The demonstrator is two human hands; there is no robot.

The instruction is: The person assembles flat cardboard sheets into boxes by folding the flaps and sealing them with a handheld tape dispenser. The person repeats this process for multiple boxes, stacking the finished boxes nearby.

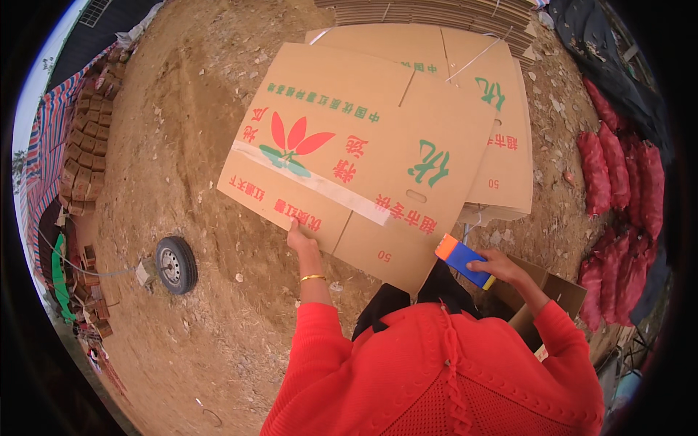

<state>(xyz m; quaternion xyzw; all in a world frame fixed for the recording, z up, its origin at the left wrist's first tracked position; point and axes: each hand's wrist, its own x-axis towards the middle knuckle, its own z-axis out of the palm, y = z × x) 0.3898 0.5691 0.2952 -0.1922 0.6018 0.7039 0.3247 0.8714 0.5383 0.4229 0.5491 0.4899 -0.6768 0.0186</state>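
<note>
A flattened brown cardboard box (313,94) with red and green printing lies tilted in front of me. My left hand (304,238) pinches its near left edge, a yellow bangle round the wrist. A pale, shiny band of tape (334,196) runs across the sheet. In my right hand (498,266) is a blue-and-orange block-shaped tool (462,256), its orange end beside the sheet's near right edge; its exact kind cannot be made out. More flattened boxes (509,174) lie stacked under and behind the sheet, a white strap across them.
An open carton (571,291) stands by my right arm. Filled red mesh sacks (611,171) line the right side. A wheel with a tyre (177,265) rests on the dirt ground (160,145). Cartons (87,156) are piled far left; bundled cardboard (436,13) lies at the back.
</note>
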